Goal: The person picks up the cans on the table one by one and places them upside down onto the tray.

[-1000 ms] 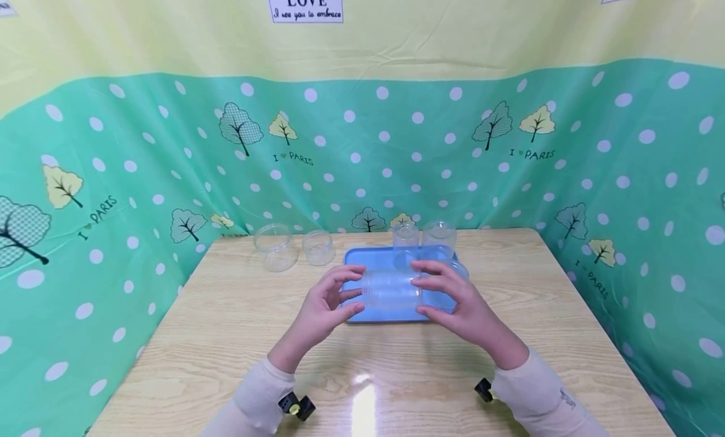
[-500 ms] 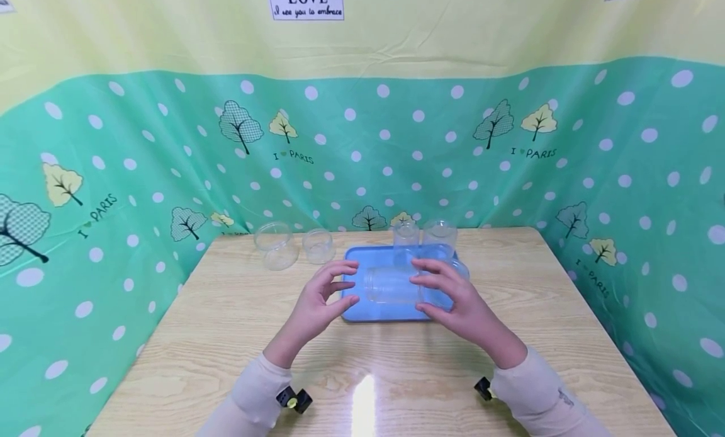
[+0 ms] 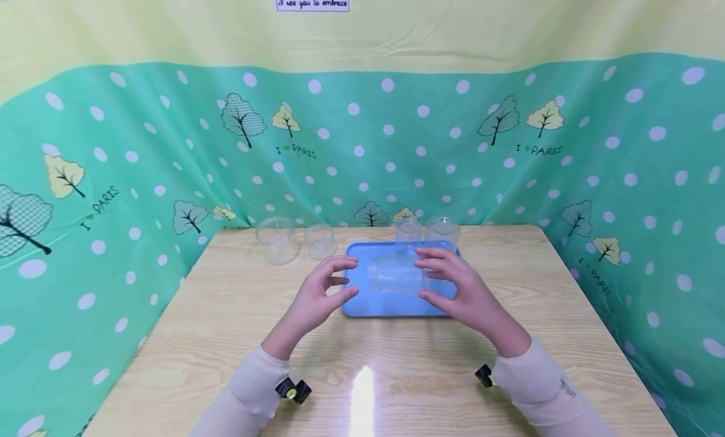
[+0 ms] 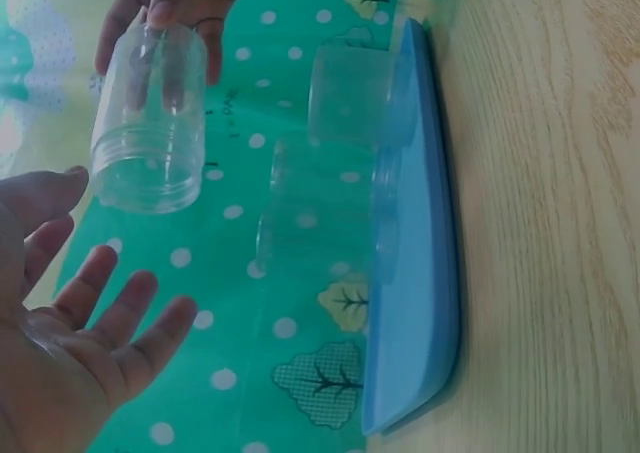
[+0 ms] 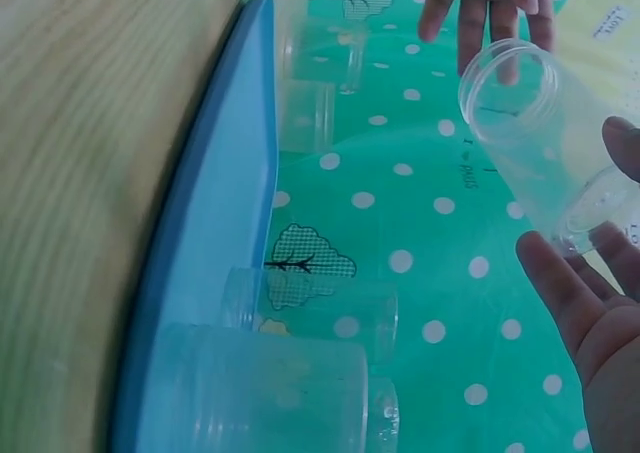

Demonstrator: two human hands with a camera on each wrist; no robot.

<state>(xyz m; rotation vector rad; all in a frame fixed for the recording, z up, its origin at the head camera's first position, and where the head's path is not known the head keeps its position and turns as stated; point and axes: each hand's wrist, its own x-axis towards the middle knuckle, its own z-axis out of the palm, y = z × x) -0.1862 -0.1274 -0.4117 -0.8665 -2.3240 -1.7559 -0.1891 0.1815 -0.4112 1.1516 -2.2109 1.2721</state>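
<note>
In the head view, a clear plastic jar is held sideways above the blue tray, its threaded mouth toward the left. My right hand grips the jar by its base end, thumb below and fingers above. My left hand stands just left of the mouth, fingers spread and apart from the jar. In the left wrist view, the jar hangs from the other hand's fingers, past my left fingertips. The right wrist view shows the open, lidless mouth of the jar facing the left hand.
Upright clear jars stand at the tray's back right; one near my right hand is mostly hidden in the head view. Two more clear containers stand on the wooden table left of the tray. A green dotted curtain encloses the table.
My left hand has let go of the jar's mouth end and drawn slightly left, leaving a gap. The right hand keeps its grip on the jar. The head view has tipped down slightly.
</note>
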